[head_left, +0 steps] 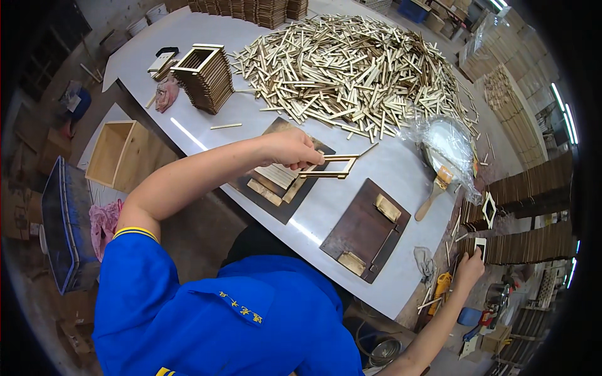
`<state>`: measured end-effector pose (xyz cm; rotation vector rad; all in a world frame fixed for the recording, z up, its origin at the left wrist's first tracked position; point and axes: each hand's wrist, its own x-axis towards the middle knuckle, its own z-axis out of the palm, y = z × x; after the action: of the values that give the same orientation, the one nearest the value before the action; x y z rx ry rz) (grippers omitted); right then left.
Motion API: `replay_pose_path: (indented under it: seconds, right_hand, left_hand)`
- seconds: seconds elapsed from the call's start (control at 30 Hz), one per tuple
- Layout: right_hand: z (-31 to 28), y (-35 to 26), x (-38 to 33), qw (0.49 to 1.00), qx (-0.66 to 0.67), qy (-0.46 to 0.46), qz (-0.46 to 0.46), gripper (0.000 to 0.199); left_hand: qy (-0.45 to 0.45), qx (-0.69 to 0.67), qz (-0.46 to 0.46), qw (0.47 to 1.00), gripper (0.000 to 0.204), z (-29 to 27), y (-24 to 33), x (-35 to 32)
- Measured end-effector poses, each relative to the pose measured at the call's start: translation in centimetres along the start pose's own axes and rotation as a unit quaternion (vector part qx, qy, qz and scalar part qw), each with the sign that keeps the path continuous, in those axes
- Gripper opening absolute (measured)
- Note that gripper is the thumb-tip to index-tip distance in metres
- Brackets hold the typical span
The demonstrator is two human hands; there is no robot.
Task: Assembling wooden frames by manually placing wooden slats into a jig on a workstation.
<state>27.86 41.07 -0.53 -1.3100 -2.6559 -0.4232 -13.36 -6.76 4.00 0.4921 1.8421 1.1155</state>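
Note:
My left hand [295, 148] is closed in a pinch on a small rectangular wooden frame [325, 175], held above the table. Below it lies a dark board [285, 213] with pale wooden strips [277, 177] and blocks on it, partly hidden by my hand and forearm. Out at the far right, my right hand [470, 271] has its fingers closed on the near edge of a pale-faced wooden frame [480, 242]. That frame is at the end of a long row of stacked frames [527, 245]. Some of the right fingers are hidden.
A big heap of wooden sticks [351, 69] covers the table's back. A tall stack of frames [204, 81] stands at the left. A second dark board [367, 229] with two blocks lies nearer me. On the right, a brush [436, 191] rests by a plastic-wrapped dish [448, 141].

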Motion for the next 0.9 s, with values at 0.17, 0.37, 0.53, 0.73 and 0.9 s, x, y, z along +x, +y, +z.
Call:
replay_pose_path:
  seconds: [0.17,0.37,0.53,0.73,0.9]
  right_hand:
    - [-0.1,-0.4,-0.5,1.0,0.014,-0.003,-0.004,0.041]
    - [-0.2,-0.4,-0.9,0.996,0.086,0.034,0.005,0.035]
    - [-1.5,-0.5,-1.3,0.992,0.11,0.058,0.011,0.03]
    - [-1.2,1.1,-1.6,0.992,0.1,0.072,-0.003,0.029]
    - [-0.9,1.9,-1.6,0.988,0.09,0.124,-0.01,0.025]
  left_hand:
    - [0.006,0.01,-0.007,1.0,0.028,-0.5,0.2,-0.1]
    - [-0.009,0.022,0.013,1.0,0.032,-1.3,-0.2,0.4]
    - [0.113,0.277,0.066,0.952,0.034,-1.4,0.9,-0.6]
    - [0.127,0.361,0.058,0.922,0.032,-1.7,0.7,-0.2]
    - [0.134,0.366,0.065,0.919,0.031,-1.5,0.6,-0.2]
